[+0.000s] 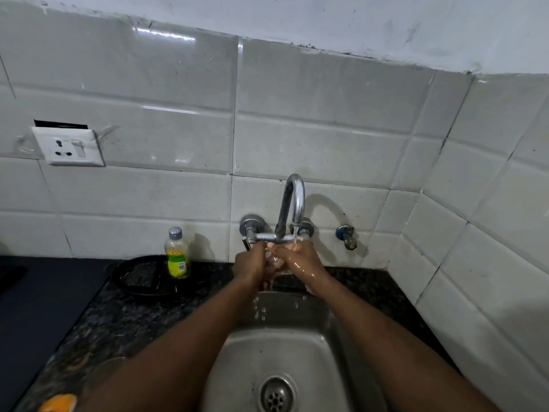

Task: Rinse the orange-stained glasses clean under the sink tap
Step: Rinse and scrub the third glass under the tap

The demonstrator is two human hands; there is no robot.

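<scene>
White-tiled walls back a dark speckled counter (124,310) and its steel sink (297,346). At centre frame the left hand (251,264) and right hand (301,260) curl together round a clear glass (277,261), mostly hidden by fingers, under the running tap (294,200). Further left stands a bottle (177,254); at lower left an orange object (58,402) is blurred and cut off.

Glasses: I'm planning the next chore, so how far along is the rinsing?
Done: no glass is visibly finished. In hand: the tap runs, and the left hand and right hand hold one glass in its stream over the sink. Left: what looks like a second glass on the counter, beside something orange.
</scene>
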